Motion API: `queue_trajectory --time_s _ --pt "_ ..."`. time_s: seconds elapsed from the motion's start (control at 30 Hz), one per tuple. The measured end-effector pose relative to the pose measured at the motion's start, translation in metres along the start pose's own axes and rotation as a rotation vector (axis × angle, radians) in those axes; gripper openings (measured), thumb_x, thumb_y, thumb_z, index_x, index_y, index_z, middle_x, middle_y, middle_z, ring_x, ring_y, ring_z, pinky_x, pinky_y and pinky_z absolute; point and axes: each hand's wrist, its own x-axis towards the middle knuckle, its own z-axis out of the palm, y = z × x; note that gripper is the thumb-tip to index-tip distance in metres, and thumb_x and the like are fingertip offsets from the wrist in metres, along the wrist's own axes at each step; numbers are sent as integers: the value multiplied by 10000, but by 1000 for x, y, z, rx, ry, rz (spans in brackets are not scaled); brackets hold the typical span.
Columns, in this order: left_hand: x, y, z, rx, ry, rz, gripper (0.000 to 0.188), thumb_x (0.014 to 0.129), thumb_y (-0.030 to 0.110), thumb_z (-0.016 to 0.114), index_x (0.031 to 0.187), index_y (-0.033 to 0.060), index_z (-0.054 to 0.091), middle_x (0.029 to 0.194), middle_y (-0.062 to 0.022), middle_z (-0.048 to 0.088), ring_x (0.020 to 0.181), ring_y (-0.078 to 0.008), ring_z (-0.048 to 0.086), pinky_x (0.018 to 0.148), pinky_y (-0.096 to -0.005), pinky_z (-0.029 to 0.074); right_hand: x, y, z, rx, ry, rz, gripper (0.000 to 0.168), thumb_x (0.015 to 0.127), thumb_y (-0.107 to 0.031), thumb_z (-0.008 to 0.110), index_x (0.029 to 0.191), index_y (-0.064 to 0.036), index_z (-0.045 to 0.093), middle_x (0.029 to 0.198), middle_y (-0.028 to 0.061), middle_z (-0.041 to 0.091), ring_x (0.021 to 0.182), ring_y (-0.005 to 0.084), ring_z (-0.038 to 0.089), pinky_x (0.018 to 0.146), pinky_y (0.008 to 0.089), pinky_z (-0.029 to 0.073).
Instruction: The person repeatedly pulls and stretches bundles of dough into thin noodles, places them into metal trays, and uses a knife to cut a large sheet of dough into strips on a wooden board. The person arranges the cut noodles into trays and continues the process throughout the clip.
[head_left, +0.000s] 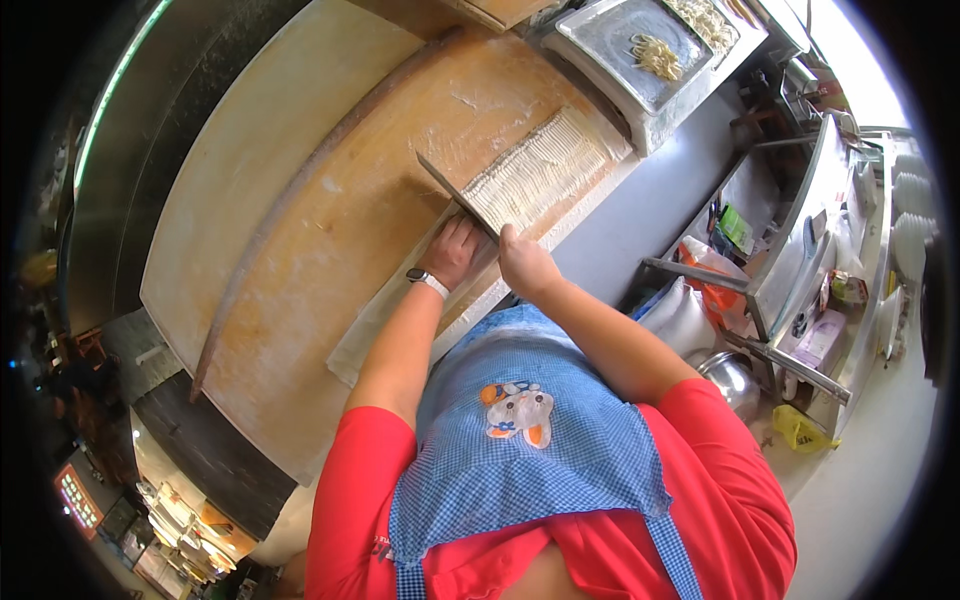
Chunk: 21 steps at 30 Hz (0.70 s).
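My right hand is closed around the handle of a large broad-bladed knife, whose blade crosses the folded dough. Just left of the blade, my left hand presses on the uncut folded sheet of dough, fingertips near the blade; that wrist wears a watch with a pale band. On the blade's other side lies a long row of thin cut noodles, side by side near the board's edge. Beneath everything is a floured wooden board. The knife handle is mostly hidden in my right hand.
A long thin wooden rolling pin lies across the board. Metal trays with noodle heaps stand beyond its far right end. A metal shelf rack with bags and packets is at the right. A dark slab lies at lower left.
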Motion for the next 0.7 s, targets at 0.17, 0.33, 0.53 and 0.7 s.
queue_trajectory --time_s 0.17,0.33,0.53,0.7 --pt "1 2 -6 -20 53 13 240 833 139 565 1053 45 579 1083 -129 570 1041 -316 530 908 -421 452 -24 13 -18 -4 -64 -12 155 870 -60 374 999 23 393 764 286 622 732 439 630 657 521 495" --pt "1 5 -7 -29 100 -18 202 821 134 577 1003 47 596 1047 -136 567 948 -325 538 831 -434 470 -36 15 -1 -22 -70 -12 134 869 -62 401 971 24 385 723 274 618 693 442 620 627 522 485" --pt "2 2 -9 -33 67 15 181 822 125 578 982 43 594 1044 -136 570 974 -315 543 836 -412 477 9 7 5 38 36 -54 176 861 -58 398 1019 18 387 759 268 626 709 433 625 619 518 485" --pt "-6 0 -7 -48 66 1 259 810 89 588 1058 21 562 1072 -170 560 1004 -361 531 869 -449 453 -48 6 -18 -14 -113 -17 168 861 -64 409 1004 18 382 700 259 614 679 427 625 596 521 481"
